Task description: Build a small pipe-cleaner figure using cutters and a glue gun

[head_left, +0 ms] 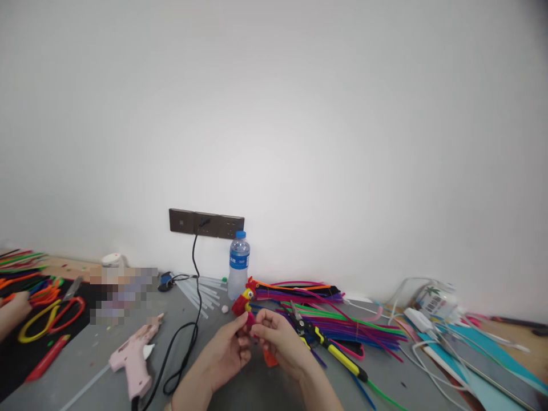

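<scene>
My left hand and my right hand meet in front of me, thumbs and fingertips pinched together. Between them is a small magenta fuzzy piece, mostly covered by the fingers. Just above the fingertips rises a red and yellow rooster figure with a round eye; whether it is joined to the magenta piece is hard to tell. An orange piece shows below my right hand. Beside that hand lie black and yellow pliers and bundled pipe cleaners.
A pink glue gun and its black cord lie to the left. Behind my hands stands a water bottle near glue sticks. Scissors and another person's hand are far left. White cables and a phone lie right.
</scene>
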